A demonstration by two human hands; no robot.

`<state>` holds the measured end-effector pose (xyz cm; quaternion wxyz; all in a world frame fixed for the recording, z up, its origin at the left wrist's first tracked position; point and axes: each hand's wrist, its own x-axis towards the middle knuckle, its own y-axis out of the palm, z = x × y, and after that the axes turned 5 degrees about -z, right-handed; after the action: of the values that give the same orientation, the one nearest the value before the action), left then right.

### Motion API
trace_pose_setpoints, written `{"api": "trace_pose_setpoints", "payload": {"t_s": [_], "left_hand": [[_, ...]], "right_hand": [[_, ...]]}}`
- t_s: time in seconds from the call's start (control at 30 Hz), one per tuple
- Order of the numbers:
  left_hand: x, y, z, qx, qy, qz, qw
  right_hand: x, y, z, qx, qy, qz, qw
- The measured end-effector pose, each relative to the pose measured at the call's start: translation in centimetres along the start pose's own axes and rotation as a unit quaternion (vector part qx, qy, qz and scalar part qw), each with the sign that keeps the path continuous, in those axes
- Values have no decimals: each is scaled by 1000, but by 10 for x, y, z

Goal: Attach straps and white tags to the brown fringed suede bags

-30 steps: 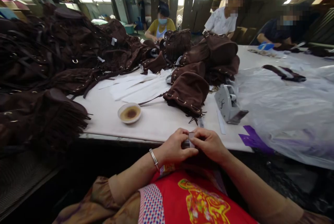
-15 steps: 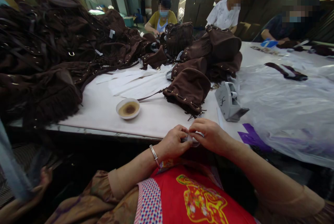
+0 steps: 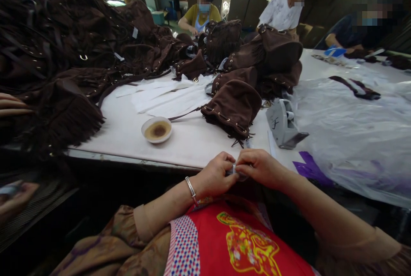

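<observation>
Head view: left hand (image 3: 218, 175) and right hand (image 3: 261, 169) meet at the near edge of the table (image 3: 189, 149).
Left grip: thumb and fingers closed on a small pale piece (image 3: 230, 172).
Right grip: thumb and fingertips pinched together at the piece's right side.
Pale piece: between the hands, neither nearer; it seems to run left to right, though fingers hide much of it.
Bag (image 3: 233, 106): just far of the hands, its laced opening facing near.
Dispenser (image 3: 282, 124): far and right of the hands.
Bowl (image 3: 157, 130): far and left.
Table surface: pale, with paper strips (image 3: 163, 98) farther left, plastic (image 3: 353, 126) right.
Left side: heaped bags (image 3: 80, 31); another person's hand (image 3: 19, 201), near.
Far side: three seated or standing co-workers (image 3: 201, 16), windows behind.
</observation>
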<state>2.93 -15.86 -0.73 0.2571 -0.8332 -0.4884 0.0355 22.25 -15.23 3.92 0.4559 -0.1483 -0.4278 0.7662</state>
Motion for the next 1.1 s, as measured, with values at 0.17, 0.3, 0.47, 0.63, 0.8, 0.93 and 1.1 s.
{"api": "trace_pose_setpoints", "payload": {"t_s": [0.17, 0.3, 0.47, 0.63, 0.8, 0.93, 1.1], "left_hand": [[0, -3, -1, 17, 35, 1, 999], [-1, -5, 2, 37, 18, 30, 999], [3, -6, 5, 71, -9, 85, 994], [8, -1, 7, 49, -54, 69, 995], [10, -2, 6, 5, -107, 52, 993], [12, -11, 0, -96, -166, 90, 977], [13, -16, -5, -220, -219, 106, 945]], "right_hand": [[4, 3, 0, -65, -35, 25, 997], [-6, 17, -2, -143, -64, -4, 988], [-18, 30, -2, -252, -118, -56, 959], [-30, 37, 5, -223, -102, -83, 966], [-45, 47, 3, -209, -96, -128, 965], [-51, 50, -2, -228, -116, -179, 950], [-51, 54, -2, -236, -136, -229, 934]]}}
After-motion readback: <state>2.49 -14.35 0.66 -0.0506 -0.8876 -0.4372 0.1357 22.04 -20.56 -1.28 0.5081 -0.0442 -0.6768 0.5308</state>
